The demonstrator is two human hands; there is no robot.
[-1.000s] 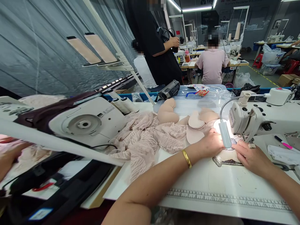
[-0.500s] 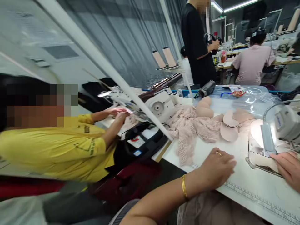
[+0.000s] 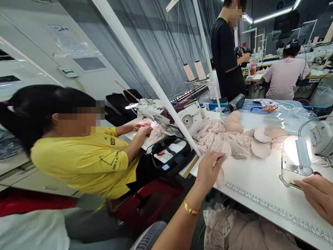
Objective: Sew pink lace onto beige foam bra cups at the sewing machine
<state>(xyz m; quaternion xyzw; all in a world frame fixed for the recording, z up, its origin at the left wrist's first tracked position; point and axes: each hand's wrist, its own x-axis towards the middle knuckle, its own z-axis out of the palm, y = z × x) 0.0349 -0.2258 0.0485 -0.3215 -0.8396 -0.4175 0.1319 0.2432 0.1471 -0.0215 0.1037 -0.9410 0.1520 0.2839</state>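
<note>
My left hand (image 3: pixel 209 170), with a gold bracelet at the wrist, pinches a thin pale pink piece of fabric (image 3: pixel 220 177) above the table's front edge. Part of that piece rises above the fingertips, against the pile of crinkled beige lace (image 3: pixel 212 133). At the right edge, my right hand (image 3: pixel 316 194) lies with stretched fingers by the metal plate of a sewing machine (image 3: pixel 322 139). A small dark item shows behind its knuckles, too little of it to name. Stacked beige bra cups (image 3: pixel 261 147) lie between the lace and the machine's lit lamp.
A white pole (image 3: pixel 156 83) slants up at the left of the table. Beyond it a co-worker in yellow (image 3: pixel 85 163) sews at another machine (image 3: pixel 186 118). A black bag (image 3: pixel 173 156) lies between us. A ruler strip (image 3: pixel 273 206) runs along the front edge. Beige fabric (image 3: pixel 239 229) hangs below.
My left hand has moved left over the table and now pinches the pale pink fabric. My right hand has shifted slightly down beside the machine plate. The view has swung a little left.
</note>
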